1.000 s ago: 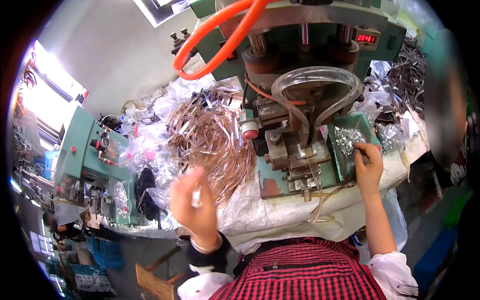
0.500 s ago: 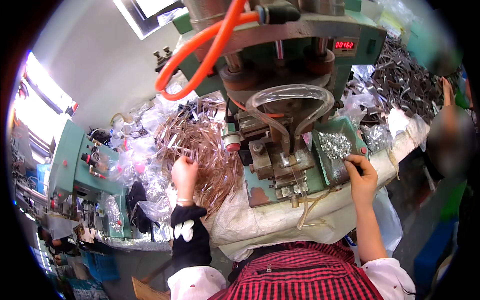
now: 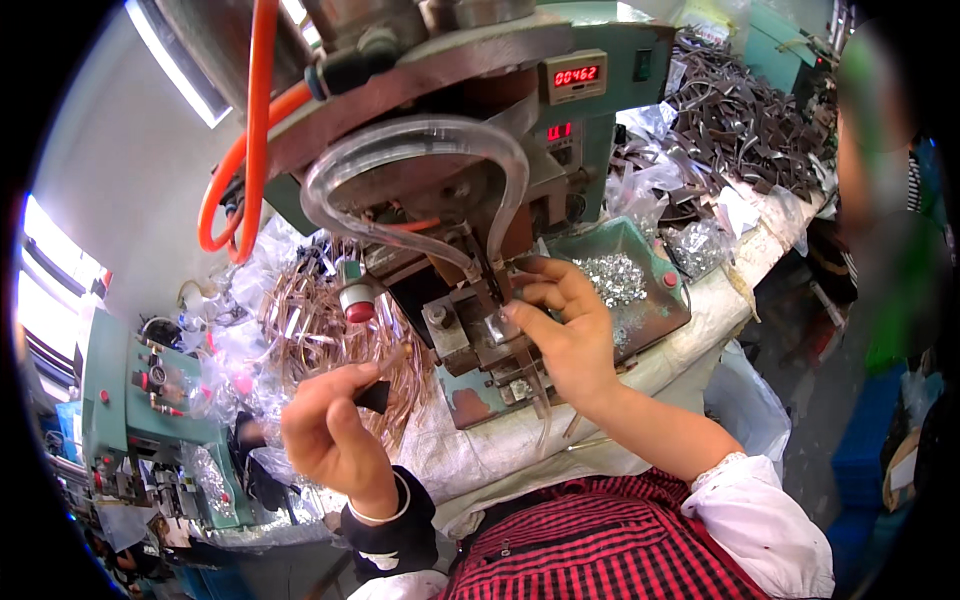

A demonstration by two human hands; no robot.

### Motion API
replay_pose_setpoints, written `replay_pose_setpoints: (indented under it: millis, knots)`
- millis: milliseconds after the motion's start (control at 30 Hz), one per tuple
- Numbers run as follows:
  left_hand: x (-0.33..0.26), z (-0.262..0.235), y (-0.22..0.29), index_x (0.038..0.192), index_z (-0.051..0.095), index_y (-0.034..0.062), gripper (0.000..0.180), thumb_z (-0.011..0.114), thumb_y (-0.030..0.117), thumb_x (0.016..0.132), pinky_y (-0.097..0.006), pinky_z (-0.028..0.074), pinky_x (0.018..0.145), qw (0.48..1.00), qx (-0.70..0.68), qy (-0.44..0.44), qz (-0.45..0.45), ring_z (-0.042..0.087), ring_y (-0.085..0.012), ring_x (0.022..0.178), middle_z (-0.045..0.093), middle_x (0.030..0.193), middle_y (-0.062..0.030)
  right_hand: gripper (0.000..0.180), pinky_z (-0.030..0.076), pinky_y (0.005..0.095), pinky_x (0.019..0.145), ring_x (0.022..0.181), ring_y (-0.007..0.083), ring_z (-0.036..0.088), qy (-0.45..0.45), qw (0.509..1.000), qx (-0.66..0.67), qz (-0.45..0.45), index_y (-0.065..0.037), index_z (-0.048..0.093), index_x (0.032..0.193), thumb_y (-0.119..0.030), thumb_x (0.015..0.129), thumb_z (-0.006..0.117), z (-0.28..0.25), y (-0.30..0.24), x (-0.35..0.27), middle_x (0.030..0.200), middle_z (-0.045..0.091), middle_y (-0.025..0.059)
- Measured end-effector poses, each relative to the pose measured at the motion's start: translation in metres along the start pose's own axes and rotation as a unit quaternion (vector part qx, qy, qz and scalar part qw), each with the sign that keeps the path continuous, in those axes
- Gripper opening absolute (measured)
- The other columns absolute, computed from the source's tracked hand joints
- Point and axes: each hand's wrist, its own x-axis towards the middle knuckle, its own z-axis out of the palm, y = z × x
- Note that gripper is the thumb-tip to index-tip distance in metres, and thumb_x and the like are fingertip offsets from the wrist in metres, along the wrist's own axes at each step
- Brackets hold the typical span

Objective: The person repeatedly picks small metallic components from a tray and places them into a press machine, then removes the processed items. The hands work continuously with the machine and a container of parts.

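Note:
My left hand (image 3: 340, 430) is closed on a small dark flat piece (image 3: 374, 397), in front of a heap of glossy translucent brown strips (image 3: 310, 330). Fingers bent, my right hand (image 3: 572, 335) reaches into the working area of the green press (image 3: 470, 400). Its fingertips touch or nearly touch the metal die block (image 3: 490, 325), under the clear looped tube (image 3: 425, 130). Anything small pinched there is hidden by the fingers. Right of that hand sits a green metal tray (image 3: 640, 335) holding small shiny metal bits (image 3: 612, 280).
An orange hose (image 3: 262, 120) hangs at the press's left, above a red button (image 3: 358, 303). Dark curved strips (image 3: 740, 120) are heaped at the far right, near a clear bag of metal bits (image 3: 700, 245). Another green machine (image 3: 150, 390) stands at the left.
My right hand has moved left from the tray to the die. My left hand has come nearer and now shows a dark piece. The view has shifted, with the press now further left.

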Motion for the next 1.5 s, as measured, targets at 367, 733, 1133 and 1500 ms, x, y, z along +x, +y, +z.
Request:
replay_pose_setpoints:
  millis: [367, 733, 1133, 1500]
  knots:
    - [-0.032, 0.067, -0.005, 0.096, 0.070, 0.0069, 0.028, 0.086, 0.005, 0.073, -0.027, 0.047, 0.050, 0.912, 0.166, -0.243, 0.288, 0.065, -0.0155, 0.061, 0.074, 0.094, -0.0099, 0.053, 0.047, 0.0358, 0.104, 0.117, 0.0223, 0.063, -0.056, 0.952, -0.288, -0.085, -0.003, 0.054, 0.140, -0.004, 0.089, 0.067, -0.043, -0.025, 0.007, 0.127, 0.065, 0.0157]
    - [-0.035, 0.077, -0.022, 0.093, 0.070, 0.0068, 0.028, 0.087, 0.004, 0.070, -0.027, 0.044, 0.047, 0.914, 0.133, -0.212, 0.319, 0.061, -0.0149, 0.056, 0.074, 0.094, -0.0092, 0.012, 0.051, 0.0404, 0.079, 0.090, 0.0314, 0.064, 0.045, 0.815, -0.564, -0.124, -0.006, 0.071, 0.091, -0.007, 0.079, 0.072, -0.149, 0.015, -0.004, 0.092, 0.067, 0.0104]
    - [-0.035, -0.048, -0.060, 0.110, 0.071, 0.0028, 0.031, 0.072, -0.004, 0.079, -0.035, 0.055, 0.085, 0.931, 0.352, -0.070, 0.065, 0.071, -0.0316, 0.096, 0.074, 0.106, -0.0127, 0.011, 0.049, 0.0452, 0.073, 0.084, 0.0343, 0.062, 0.033, 0.723, -0.663, -0.192, -0.004, 0.062, 0.083, -0.005, 0.078, 0.072, -0.143, 0.034, -0.002, 0.086, 0.065, 0.0108]
    - [0.028, -0.131, -0.262, 0.095, 0.077, 0.0136, 0.016, 0.074, 0.021, 0.081, -0.044, 0.052, 0.088, 0.714, 0.662, -0.182, -0.134, 0.063, -0.0325, 0.100, 0.069, 0.103, -0.0059, 0.012, 0.051, 0.0364, 0.082, 0.088, 0.0274, 0.065, 0.081, 0.774, -0.573, -0.259, 0.001, 0.068, 0.100, 0.003, 0.089, 0.065, -0.153, 0.025, 0.010, 0.095, 0.068, 0.0132]
